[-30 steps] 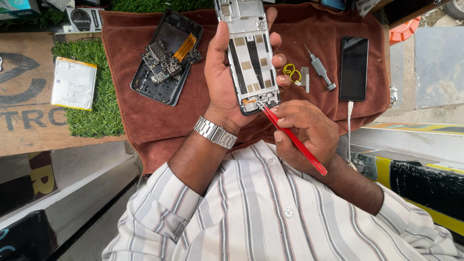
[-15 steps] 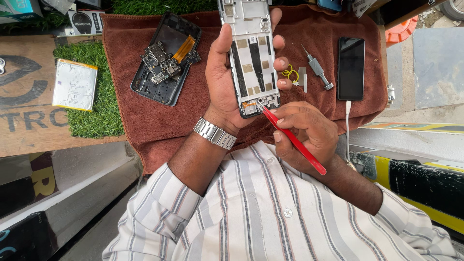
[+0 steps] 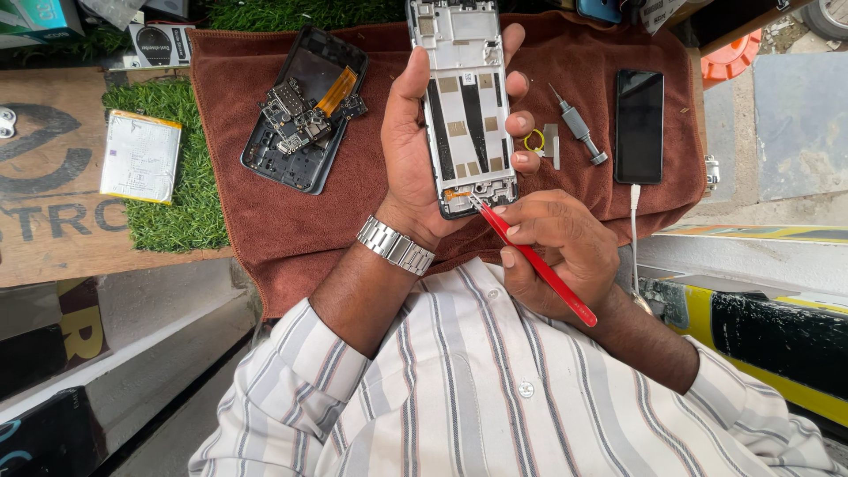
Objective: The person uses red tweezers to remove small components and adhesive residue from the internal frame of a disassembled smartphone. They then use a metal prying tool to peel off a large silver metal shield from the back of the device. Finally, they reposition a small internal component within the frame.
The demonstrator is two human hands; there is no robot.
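My left hand (image 3: 415, 150) grips an opened phone frame (image 3: 464, 97), white inside with dark strips, held upright over a brown towel (image 3: 353, 203). A metal watch (image 3: 395, 246) sits on that wrist. My right hand (image 3: 552, 243) holds a red tool (image 3: 534, 261) like a pen, its tip touching the frame's lower edge. On the towel to the left lies a black back cover (image 3: 300, 110) with loose circuit boards and an orange flex strip on it.
A silver screwdriver (image 3: 579, 132), a small yellow ring (image 3: 534, 140) and a black phone (image 3: 639, 125) with a white cable lie on the towel's right. A flat battery (image 3: 141, 157) rests on green turf at left. A wooden board lies further left.
The red tool's tip stays at the frame's lower edge with only slight shifts. Both hands and the frame hold nearly the same place.
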